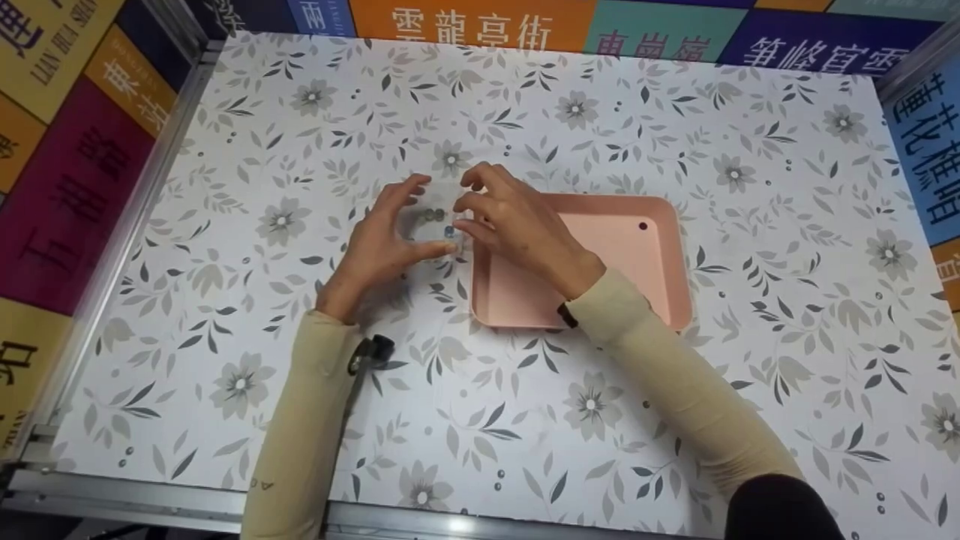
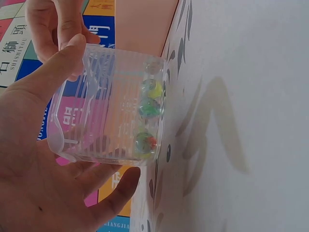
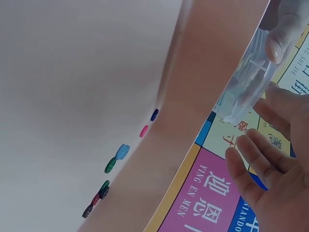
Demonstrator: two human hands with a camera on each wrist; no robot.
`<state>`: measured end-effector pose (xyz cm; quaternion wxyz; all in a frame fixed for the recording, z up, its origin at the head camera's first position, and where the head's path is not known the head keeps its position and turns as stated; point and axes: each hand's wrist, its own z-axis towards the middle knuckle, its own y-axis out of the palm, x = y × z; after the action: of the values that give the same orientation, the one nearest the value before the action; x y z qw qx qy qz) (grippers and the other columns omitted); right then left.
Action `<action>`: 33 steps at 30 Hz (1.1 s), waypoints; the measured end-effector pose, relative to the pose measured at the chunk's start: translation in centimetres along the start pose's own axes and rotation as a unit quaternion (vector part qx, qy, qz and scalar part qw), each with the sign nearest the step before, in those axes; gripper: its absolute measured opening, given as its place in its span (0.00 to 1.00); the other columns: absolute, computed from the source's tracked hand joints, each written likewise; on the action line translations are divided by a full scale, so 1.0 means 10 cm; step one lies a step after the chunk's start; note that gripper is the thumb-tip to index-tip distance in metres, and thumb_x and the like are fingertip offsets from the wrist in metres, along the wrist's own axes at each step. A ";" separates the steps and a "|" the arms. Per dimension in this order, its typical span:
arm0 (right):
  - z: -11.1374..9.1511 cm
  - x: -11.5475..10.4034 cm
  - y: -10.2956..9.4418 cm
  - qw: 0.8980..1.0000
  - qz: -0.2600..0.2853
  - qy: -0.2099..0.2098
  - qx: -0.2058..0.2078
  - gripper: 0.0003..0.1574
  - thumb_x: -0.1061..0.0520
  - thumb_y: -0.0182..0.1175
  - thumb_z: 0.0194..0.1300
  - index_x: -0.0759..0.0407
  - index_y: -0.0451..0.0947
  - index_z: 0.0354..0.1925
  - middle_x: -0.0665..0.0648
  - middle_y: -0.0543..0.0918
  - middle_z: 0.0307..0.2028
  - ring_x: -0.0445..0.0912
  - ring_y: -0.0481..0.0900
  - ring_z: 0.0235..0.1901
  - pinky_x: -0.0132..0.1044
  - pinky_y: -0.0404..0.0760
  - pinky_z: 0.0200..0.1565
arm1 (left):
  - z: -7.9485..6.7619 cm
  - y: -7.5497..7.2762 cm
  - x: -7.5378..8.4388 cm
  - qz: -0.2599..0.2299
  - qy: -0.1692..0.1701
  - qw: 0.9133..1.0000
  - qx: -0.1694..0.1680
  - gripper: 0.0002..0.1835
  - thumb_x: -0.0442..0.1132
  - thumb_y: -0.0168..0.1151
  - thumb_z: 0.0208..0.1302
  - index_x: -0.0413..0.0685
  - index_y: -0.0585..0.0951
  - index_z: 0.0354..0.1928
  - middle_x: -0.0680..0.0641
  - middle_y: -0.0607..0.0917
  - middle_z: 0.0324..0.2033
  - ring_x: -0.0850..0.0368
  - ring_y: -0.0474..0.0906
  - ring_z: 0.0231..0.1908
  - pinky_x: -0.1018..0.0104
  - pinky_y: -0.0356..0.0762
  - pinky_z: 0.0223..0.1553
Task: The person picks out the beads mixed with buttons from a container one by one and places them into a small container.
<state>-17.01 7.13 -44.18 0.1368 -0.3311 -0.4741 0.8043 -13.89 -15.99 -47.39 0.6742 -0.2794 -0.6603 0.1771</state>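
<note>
A clear ribbed plastic box (image 2: 104, 116) stands on the table, with several coloured glass marbles (image 2: 146, 107) at its bottom. My left hand (image 1: 379, 244) holds the box, thumb on one side and fingers spread along the other. Beside its rim is my right hand (image 1: 517, 225), with fingers loosely bent and nothing visible between them in the right wrist view (image 3: 275, 164). Whether the right fingertips touch the box is unclear. Under the right forearm lies a shallow pink tray (image 1: 679, 277). Small coloured discs, among them a light blue disc (image 3: 123, 152), lie in it.
The tray sits just right of the box. A floral cloth (image 1: 450, 420) covers the table. Panels with printed characters (image 1: 472, 26) border its back and sides, and a metal rail (image 1: 135, 487) runs along the front edge.
</note>
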 end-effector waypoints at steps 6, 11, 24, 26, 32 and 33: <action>-0.03 0.00 -0.07 1.000 -0.007 0.011 0.004 0.16 0.48 0.64 0.74 0.58 0.87 0.49 0.59 0.78 0.59 0.52 0.79 0.51 0.43 0.83 0.50 | 0.01 0.01 0.00 -0.009 0.000 1.000 0.000 0.56 0.59 0.84 0.48 0.71 0.63 0.79 0.51 0.71 0.72 0.50 0.69 0.73 0.46 0.69 0.74; -0.09 0.02 -0.14 1.000 -0.010 0.023 0.019 0.15 0.48 0.64 0.75 0.58 0.87 0.46 0.59 0.79 0.59 0.53 0.79 0.53 0.44 0.82 0.52 | 0.00 0.01 0.01 -0.019 0.002 1.000 -0.001 0.55 0.59 0.84 0.48 0.70 0.64 0.78 0.50 0.71 0.73 0.50 0.69 0.73 0.46 0.69 0.74; -0.26 0.10 -0.37 0.994 -0.040 0.092 0.035 0.17 0.44 0.63 0.75 0.56 0.87 0.46 0.61 0.78 0.60 0.57 0.76 0.60 0.55 0.75 0.60 | 0.01 0.02 0.02 -0.023 0.004 1.000 0.001 0.55 0.57 0.84 0.49 0.61 0.65 0.78 0.46 0.69 0.73 0.49 0.67 0.74 0.47 0.67 0.76; -0.28 0.11 -0.42 0.993 -0.046 0.100 0.040 0.17 0.46 0.64 0.74 0.58 0.86 0.46 0.62 0.78 0.61 0.58 0.75 0.60 0.56 0.74 0.61 | 0.01 0.02 0.02 -0.015 0.006 1.000 0.006 0.55 0.57 0.84 0.49 0.60 0.66 0.78 0.44 0.69 0.72 0.47 0.67 0.74 0.46 0.68 0.75; -0.39 0.18 -0.56 0.988 -0.060 0.126 0.061 0.15 0.50 0.67 0.72 0.59 0.86 0.49 0.61 0.78 0.60 0.58 0.75 0.62 0.56 0.73 0.62 | -0.01 0.03 0.05 0.001 0.016 1.000 0.017 0.53 0.56 0.83 0.51 0.59 0.66 0.78 0.38 0.65 0.67 0.40 0.70 0.65 0.45 0.73 0.67; -0.41 0.20 -0.58 0.987 -0.062 0.131 0.061 0.16 0.50 0.67 0.72 0.59 0.86 0.50 0.61 0.78 0.61 0.58 0.74 0.62 0.57 0.73 0.63 | -0.01 0.04 0.05 0.002 0.018 1.000 0.017 0.54 0.55 0.82 0.51 0.58 0.66 0.79 0.37 0.64 0.66 0.40 0.70 0.64 0.45 0.73 0.67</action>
<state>-16.32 13.96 -41.36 0.2676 -0.3947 -0.4213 0.7714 -13.74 -15.42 -47.23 0.6904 -0.2719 -0.6444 0.1848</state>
